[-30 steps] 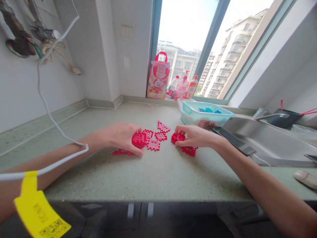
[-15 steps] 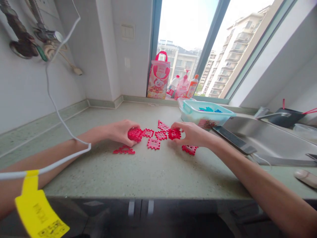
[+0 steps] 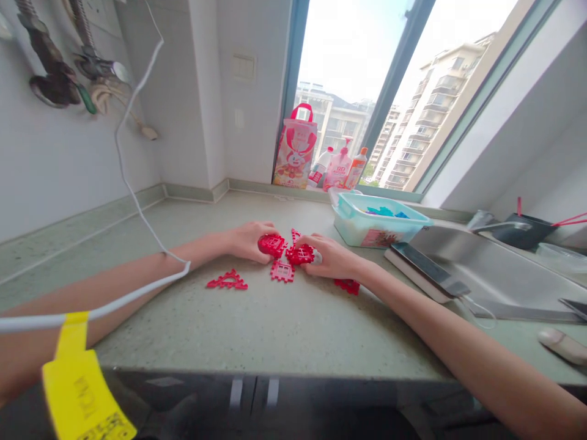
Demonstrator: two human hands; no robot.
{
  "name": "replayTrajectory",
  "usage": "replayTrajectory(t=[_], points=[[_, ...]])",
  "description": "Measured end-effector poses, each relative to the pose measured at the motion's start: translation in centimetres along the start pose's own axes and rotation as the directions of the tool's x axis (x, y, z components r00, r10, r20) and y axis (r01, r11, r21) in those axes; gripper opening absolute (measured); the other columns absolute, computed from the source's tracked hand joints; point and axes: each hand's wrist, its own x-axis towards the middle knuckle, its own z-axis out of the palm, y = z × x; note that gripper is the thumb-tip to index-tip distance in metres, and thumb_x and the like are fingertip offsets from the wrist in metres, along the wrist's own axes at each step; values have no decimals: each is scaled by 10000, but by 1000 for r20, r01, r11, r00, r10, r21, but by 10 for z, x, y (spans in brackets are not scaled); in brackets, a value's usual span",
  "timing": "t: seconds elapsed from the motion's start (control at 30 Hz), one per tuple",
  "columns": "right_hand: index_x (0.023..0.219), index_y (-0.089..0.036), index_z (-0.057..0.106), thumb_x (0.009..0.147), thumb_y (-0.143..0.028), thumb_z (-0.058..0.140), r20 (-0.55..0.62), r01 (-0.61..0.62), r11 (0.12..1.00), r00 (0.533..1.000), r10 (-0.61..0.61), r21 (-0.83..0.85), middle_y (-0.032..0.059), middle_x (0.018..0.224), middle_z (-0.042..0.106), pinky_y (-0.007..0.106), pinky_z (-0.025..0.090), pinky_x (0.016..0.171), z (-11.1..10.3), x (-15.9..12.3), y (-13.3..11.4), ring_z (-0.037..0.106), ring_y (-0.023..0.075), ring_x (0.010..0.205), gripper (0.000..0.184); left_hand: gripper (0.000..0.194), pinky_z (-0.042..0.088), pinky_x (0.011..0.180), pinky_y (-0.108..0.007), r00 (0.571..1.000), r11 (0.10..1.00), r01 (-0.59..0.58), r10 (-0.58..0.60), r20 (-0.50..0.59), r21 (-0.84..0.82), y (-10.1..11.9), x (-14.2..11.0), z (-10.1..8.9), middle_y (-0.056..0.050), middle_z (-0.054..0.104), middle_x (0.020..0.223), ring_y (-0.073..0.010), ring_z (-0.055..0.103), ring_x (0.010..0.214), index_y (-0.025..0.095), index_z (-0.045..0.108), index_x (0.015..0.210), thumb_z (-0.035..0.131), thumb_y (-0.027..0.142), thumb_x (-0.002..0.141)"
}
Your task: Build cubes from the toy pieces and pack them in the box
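**Red tiles partly joined, several loose**

The left hand [image 3: 247,239] is closed around a cluster of joined red tiles [image 3: 271,244]. The right hand [image 3: 331,256] pinches another red tile [image 3: 300,254] and holds it against that cluster above the counter [image 3: 275,318]. By the look of it, assembly is under way but unfinished: a square tile [image 3: 282,271], a triangle tile [image 3: 227,282] and a further tile [image 3: 347,285] by the right wrist lie loose, and a tub [image 3: 373,227] holds blue pieces

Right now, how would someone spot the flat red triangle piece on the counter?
Start at the green countertop under the window. Look beside the left hand, on its near side. The triangle piece lies alone there, three-cornered, unlike the square red pieces.
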Motion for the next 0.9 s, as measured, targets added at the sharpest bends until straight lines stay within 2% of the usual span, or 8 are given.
replayTrajectory(t=[0.13,0.27,0.4,0.53,0.73,0.83,0.9], points=[[1201,-236,645,844,-275,755,3,-60,998,998,60,-33,72,1092,711,385,513,941,-1,0,-3,656,240,1006,376,335,437,747,-290,1000,1000,26,-26,-5,-5,-1,-1,6,-31,644,985,-189,604,785,185,696,943,715,457,749],[1151,-232,656,823,-290,766,-9,-82,994,997,82,-74,74,1069,715,387,513,911,-6,-3,-4,655,243,971,350,376,430,743,-298,999,999,46,-46,-17,-10,1,-1,8,-24,656,932,-207,614,795,193,720,999,730,465,740],[1119,-234,647,834,-334,767,-138,-85,992,988,71,-95,61,1058,723,392,507,919,-22,-2,-10,654,243,974,326,358,425,734,-299,997,998,58,-59,-55,-31,1,-1,12,-19,671,926,-211,625,803,208,724,955,748,487,733],[1119,-240,640,864,-382,749,-245,-114,992,965,98,-52,55,1087,724,378,502,917,-32,18,-33,661,231,971,312,392,426,722,-300,995,996,66,-70,-75,-52,-2,-2,15,-15,683,894,-216,633,794,215,724,927,772,548,726],[1107,-250,645,852,-360,764,-175,-127,984,979,105,-124,55,1006,731,376,490,872,-9,56,-55,647,248,974,302,325,453,733,-289,996,995,46,-53,-74,-85,-5,-1,17,-6,720,889,-220,660,820,224,717,901,768,505,746],[1148,-257,656,884,-400,754,-108,-138,983,986,125,-124,56,993,730,390,500,885,-2,59,-55,654,257,991,316,320,461,729,-280,996,996,49,-54,-70,-76,-5,-1,17,-6,714,888,-211,652,810,220,709,846,774,511,729],[1195,-264,671,927,-461,723,-92,-116,990,990,109,-80,69,1103,740,426,503,965,-6,55,-50,660,267,1074,336,336,466,730,-277,995,995,46,-54,-84,-91,-5,-2,18,-8,707,900,-202,647,799,217,713,848,780,522,725]])
